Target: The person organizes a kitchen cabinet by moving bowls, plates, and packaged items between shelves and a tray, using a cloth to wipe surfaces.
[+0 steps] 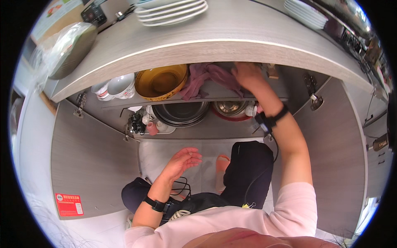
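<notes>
My right hand (248, 77) reaches onto the upper shelf of an open cabinet, at the right end of a crumpled purple cloth (203, 79). The countertop edge cuts off part of its fingers, so its grip on the cloth is unclear. My left hand (183, 161) hangs above the floor in front of the cabinet, fingers loosely bent and apart, holding nothing. Left of the cloth sits a large yellow-brown bowl (162, 82). Beside that bowl are stacked white bowls (121, 85) with a printed pattern.
Dark round pans (181, 111), a metal bowl (231, 107) and small cups (152, 127) occupy the lower level. Cabinet doors stand open at left (96, 161) and right (332, 155). White plates (172, 12) rest on the countertop (229, 28). A black cable (183, 184) hangs near my lap.
</notes>
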The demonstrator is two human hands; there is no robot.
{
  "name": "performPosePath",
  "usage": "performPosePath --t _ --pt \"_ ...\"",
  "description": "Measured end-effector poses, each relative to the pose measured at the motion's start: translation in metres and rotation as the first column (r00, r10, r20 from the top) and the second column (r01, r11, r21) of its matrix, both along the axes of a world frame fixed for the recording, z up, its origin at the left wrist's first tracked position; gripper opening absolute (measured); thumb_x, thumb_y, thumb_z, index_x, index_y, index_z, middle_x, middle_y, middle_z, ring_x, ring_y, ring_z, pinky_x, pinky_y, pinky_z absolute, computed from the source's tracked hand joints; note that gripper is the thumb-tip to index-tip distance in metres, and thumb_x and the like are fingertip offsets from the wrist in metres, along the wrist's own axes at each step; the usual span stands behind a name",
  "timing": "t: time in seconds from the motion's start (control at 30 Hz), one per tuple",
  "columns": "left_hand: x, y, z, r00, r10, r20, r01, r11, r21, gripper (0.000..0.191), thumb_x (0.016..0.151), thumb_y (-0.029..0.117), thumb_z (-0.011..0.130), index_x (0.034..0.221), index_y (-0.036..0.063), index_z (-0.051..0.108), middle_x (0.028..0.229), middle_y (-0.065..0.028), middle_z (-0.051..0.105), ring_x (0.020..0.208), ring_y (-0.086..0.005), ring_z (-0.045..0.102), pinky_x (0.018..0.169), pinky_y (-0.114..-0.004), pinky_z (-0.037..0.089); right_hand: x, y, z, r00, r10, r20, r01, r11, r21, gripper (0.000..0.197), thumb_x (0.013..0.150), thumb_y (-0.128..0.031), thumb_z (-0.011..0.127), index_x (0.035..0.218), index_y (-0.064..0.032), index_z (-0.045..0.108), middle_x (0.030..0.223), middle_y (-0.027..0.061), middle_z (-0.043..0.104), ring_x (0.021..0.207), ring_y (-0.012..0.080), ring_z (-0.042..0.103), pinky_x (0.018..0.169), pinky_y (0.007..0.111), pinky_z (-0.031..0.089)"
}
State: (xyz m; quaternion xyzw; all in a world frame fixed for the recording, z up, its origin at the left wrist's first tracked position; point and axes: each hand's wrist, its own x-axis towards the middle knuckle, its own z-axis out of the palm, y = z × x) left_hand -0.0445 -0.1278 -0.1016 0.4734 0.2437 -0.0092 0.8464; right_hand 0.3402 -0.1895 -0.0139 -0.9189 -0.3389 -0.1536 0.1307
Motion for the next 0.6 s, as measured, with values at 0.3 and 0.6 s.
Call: performPosePath --t 0.3,0.6 --pt "0.0 0.003 0.129 0.884 -0.349 0.311 0.202 0.885 0.419 0.037 0.091 0.023 0.051 0.122 0.0022 0.045 0.113 -0.0103 0.056 0.1 -0.0182 0.057 0.086 -0.031 0.045 -0.199 -0.113 0.194 0.257 0.834 -0.489 -0.58 0.538 0.612 0.019 0.089 -0.015 0.055 0.101 -0.0016 0.06 0.075 0.0027 0.061 0.068 0.0078 0.056 0.064 0.024 0.047" --pt "0.052 0.039 0.318 0.709 0.093 0.699 -0.661 0.43 0.614 0.056 0.088 0.035 0.053 0.129 -0.0014 0.038 0.132 -0.0138 0.038 0.125 -0.0227 0.037 0.099 -0.038 0.038 -0.099 -0.031 0.269 0.689 0.487 -0.537 -0.237 0.851 0.468 0.063 0.091 -0.053 0.037 0.129 -0.0036 0.042 0.116 0.0199 0.055 0.09 0.0239 0.062 0.069 0.034 0.052"
